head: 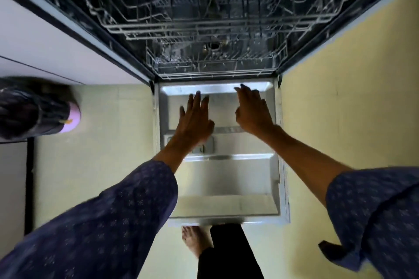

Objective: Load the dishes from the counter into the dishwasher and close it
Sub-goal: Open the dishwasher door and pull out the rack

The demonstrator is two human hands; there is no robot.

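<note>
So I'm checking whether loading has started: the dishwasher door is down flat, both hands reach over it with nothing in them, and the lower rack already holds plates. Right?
Not quite. The head view shows the door down flat and the left hand and right hand reaching over it with nothing in them, but no plates show in the lower rack: only bare wire.
</note>
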